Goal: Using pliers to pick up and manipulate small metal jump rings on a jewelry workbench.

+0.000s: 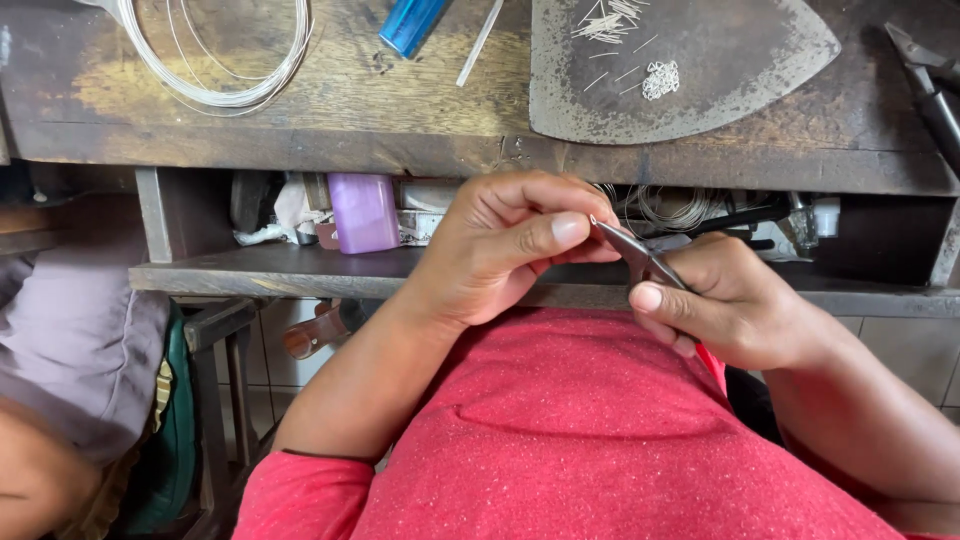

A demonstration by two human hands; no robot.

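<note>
My right hand (pixel 735 300) grips small metal pliers (pixel 635 252) whose thin jaws point up and left. My left hand (pixel 510 240) is closed, thumb and fingers pinched right at the plier tips; whatever tiny piece sits between them is too small to make out. Both hands hover in front of my red shirt, just below the wooden workbench (pixel 400 110). On the bench lies a dark metal plate (pixel 700 70) with short wire bits and a cluster of small silver rings (pixel 660 80).
A coil of silver wire (pixel 225 60) and a blue lighter (pixel 412 22) lie on the bench top. Black pliers (pixel 930 85) rest at the far right. The shelf under the bench holds a purple container (pixel 364 212), wire coils and clutter. Another person's clothing (pixel 70 330) shows at left.
</note>
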